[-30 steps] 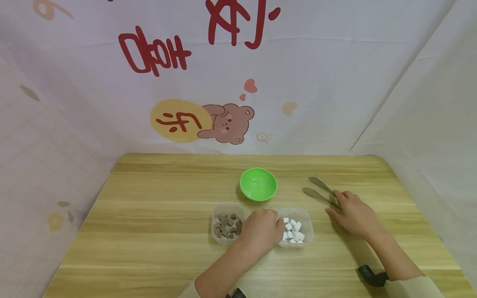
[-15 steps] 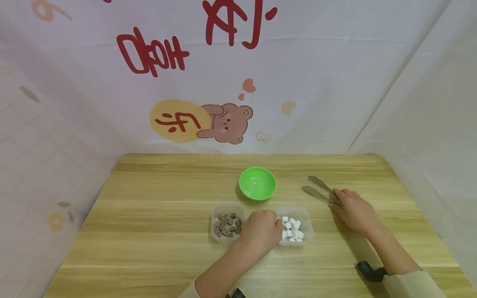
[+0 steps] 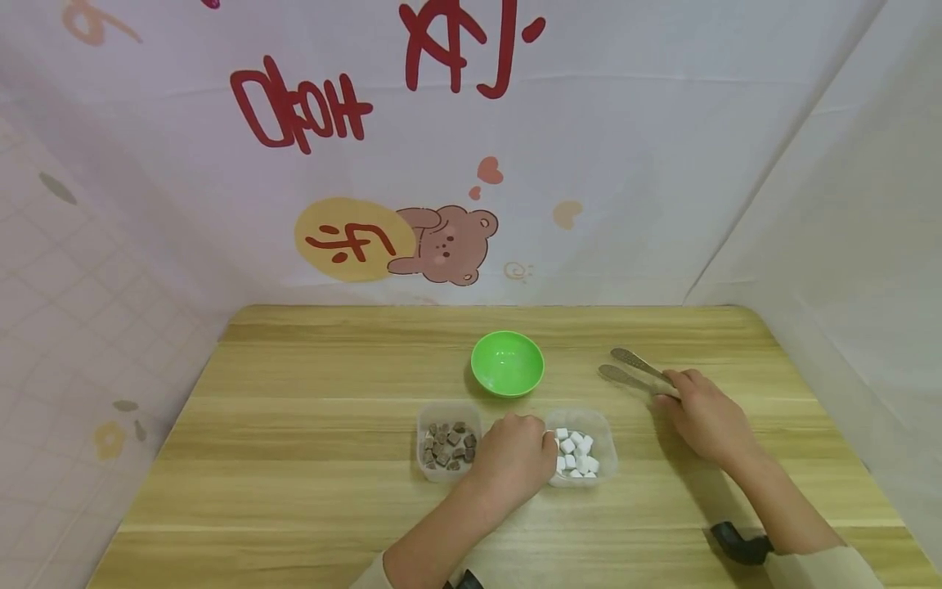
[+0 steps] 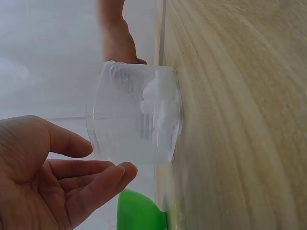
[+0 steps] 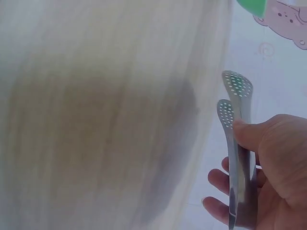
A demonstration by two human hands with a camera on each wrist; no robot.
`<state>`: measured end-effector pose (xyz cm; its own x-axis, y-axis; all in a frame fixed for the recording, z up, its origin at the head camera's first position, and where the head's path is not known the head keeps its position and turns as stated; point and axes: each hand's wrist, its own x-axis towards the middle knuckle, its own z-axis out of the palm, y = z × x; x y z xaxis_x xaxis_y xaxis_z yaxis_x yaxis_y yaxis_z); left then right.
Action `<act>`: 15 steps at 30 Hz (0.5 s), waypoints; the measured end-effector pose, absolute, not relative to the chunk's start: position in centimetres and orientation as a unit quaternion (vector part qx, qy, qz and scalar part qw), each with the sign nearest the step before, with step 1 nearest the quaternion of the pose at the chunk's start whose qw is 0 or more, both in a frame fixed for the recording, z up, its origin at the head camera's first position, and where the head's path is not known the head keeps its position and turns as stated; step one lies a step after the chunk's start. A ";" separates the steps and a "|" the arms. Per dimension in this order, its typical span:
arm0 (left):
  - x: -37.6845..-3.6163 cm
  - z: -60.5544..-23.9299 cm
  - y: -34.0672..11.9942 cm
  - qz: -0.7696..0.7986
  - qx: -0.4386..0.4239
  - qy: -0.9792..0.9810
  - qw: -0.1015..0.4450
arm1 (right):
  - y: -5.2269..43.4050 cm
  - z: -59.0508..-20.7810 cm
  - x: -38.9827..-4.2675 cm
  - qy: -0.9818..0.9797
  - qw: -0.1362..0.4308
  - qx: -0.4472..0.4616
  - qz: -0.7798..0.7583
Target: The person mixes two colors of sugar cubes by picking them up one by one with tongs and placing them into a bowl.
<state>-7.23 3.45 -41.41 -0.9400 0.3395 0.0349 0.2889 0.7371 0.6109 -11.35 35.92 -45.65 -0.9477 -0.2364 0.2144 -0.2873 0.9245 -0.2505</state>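
Pinching perforated metal tongs (image 3: 634, 373) in my right hand (image 3: 702, 417), right of the green plastic bowl (image 3: 508, 363); my left hand (image 3: 515, 458), grip relaxed open, steadies the clear tub of white cubes (image 3: 581, 450).

Head view looks down the table (image 3: 294, 458); wrist views sit close
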 end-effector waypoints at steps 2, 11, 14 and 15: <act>-7.2 -41.4 3.4 0.323 0.169 0.930 0.038 | 35.8 -45.3 -11.2 -0.975 0.103 0.142 0.140; -7.4 -41.3 3.2 0.331 0.176 0.926 0.045 | 35.5 -43.8 -10.7 -0.977 0.090 0.125 0.146; -7.4 -41.2 3.1 0.330 0.175 0.926 0.051 | 35.3 -43.5 -10.5 -0.977 0.097 0.123 0.144; -7.4 -41.1 3.0 0.330 0.175 0.926 0.052 | 35.2 -43.4 -10.4 -0.977 0.099 0.124 0.145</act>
